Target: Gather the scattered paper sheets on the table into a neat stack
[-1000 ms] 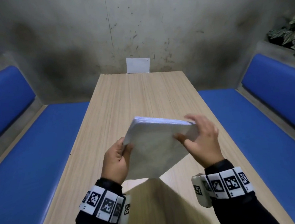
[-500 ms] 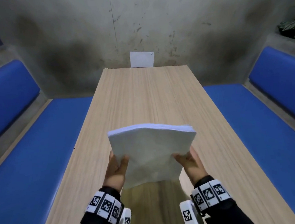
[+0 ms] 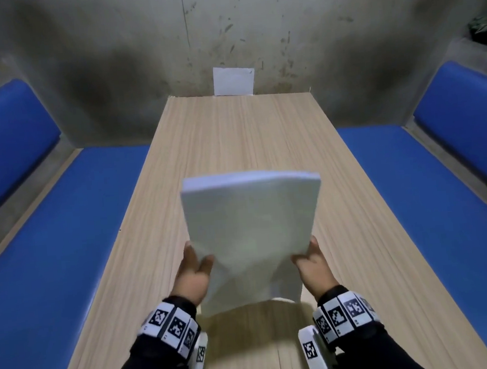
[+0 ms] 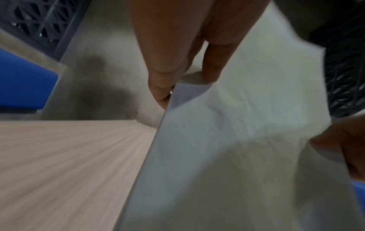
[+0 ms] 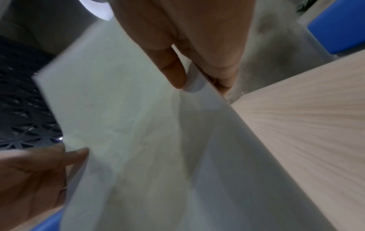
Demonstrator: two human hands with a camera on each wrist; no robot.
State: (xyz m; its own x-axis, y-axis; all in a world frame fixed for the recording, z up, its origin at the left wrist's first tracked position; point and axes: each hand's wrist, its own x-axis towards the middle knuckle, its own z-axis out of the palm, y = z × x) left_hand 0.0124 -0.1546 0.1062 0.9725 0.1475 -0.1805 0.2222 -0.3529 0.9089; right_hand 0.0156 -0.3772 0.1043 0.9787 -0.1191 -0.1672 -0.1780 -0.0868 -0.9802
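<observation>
Head view is showing my left hand and my right hand gripping the paper stack at its two lower side edges, thumbs on the near face and fingers curling behind. Compared with a second ago, I am no longer holding the stack cocked on one corner: I am squaring it, so the top edge is lying level toward 12 o'clock and the lower edge is hanging just above the table at 6 o'clock. My right hand is sitting lower on the stack than before.

The left wrist view is confirming my fingers pinching the edge; the right wrist view is showing the same grip, with the sheets bowing slightly between the hands.

I am judging the gathering as done and the alignment as under way; tapping the lower edge on the table looks due next. No loose sheets are showing on the tabletop. A white card is leaning on the wall at 12 o'clock.
</observation>
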